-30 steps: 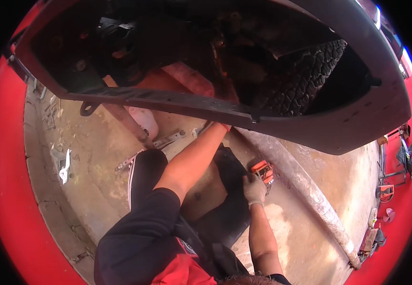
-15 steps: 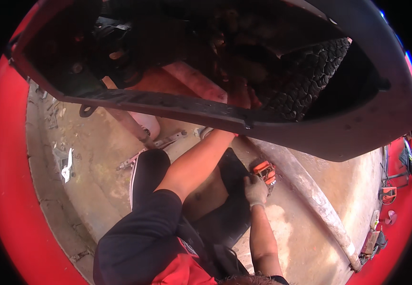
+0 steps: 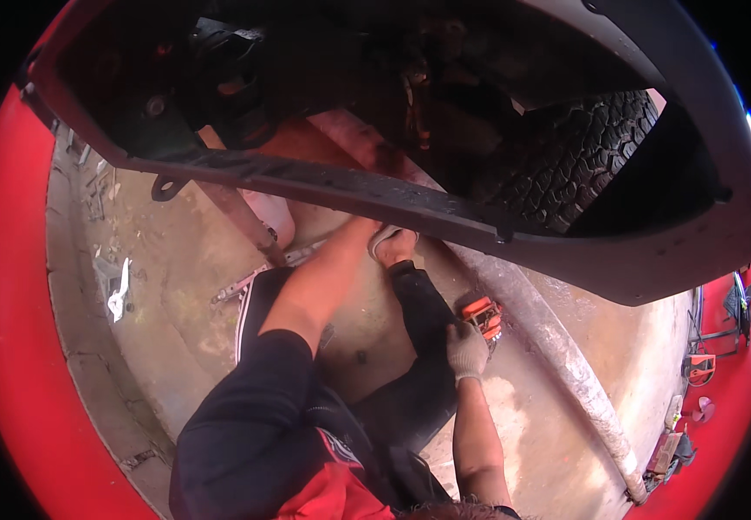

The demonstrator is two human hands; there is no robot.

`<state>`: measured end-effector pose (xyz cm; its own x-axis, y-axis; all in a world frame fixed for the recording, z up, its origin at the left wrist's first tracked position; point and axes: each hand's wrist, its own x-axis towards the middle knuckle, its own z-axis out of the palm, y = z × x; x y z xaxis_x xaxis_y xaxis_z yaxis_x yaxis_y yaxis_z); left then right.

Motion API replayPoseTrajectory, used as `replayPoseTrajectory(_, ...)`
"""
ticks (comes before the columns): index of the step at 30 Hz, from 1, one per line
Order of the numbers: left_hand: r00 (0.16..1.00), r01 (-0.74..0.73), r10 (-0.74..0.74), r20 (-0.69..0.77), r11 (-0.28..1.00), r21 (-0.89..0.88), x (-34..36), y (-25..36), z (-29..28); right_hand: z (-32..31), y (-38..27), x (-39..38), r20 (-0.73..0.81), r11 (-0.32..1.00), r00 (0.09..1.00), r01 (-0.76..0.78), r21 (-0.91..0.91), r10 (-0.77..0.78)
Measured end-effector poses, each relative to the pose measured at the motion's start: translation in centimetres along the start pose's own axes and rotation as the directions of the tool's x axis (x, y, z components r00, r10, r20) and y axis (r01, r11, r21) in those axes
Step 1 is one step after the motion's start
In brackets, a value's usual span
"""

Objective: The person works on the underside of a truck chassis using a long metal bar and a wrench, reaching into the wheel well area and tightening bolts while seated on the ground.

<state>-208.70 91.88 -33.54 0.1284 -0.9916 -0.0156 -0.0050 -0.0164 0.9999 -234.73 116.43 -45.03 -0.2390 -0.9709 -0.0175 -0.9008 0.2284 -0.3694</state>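
Work at a dark bumper (image 3: 635, 264) appears unfinished, left hand's state hidden, gloved right hand (image 3: 468, 349) curled beside an orange object (image 3: 482, 317), grip unclear.

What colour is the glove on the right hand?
The glove is greyish beige, best in head view.

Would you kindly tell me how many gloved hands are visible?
1: the grey-gloved right hand, beside the boxy orange object; the left hand is hidden behind the large black frame.

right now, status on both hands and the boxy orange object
Left hand hidden behind dark angular bumper. Gloved right hand at boxy orange object, grip unclear. Long mottled round pole close on its right.
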Motion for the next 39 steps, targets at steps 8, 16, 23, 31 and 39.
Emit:
replayPoseTrajectory(8,0.921,-0.128,0.358,-0.156,0.655,0.745,5.0,-8.1,-13.1,0.5,0.8,0.6,0.034,1.000,0.999,0.008,-0.009,-0.008)
replayPoseTrajectory(16,0.894,-0.416,0.447,0.042,0.789,0.453,-0.3,-4.0,-7.6,-0.1,-0.5,0.0,-0.011,1.000,1.000,0.016,0.000,-0.016)
replayPoseTrajectory(23,0.985,-0.158,0.169,0.023,0.956,-0.246,-4.4,3.8,-0.1,-0.6,-0.5,0.2,0.019,1.000,1.000,-0.001,-0.010,0.001)
replayPoseTrajectory(31,0.992,0.048,-0.105,-0.064,0.812,-0.582,-2.0,6.3,6.2,-0.2,-0.5,0.3,0.059,0.999,0.998,-0.035,0.005,0.034)
replayPoseTrajectory(39,0.967,0.254,-0.134,0.218,0.612,-0.749,-5.2,9.3,6.9,-0.4,-0.4,0.4,0.054,0.999,0.998,-0.032,-0.008,0.032)
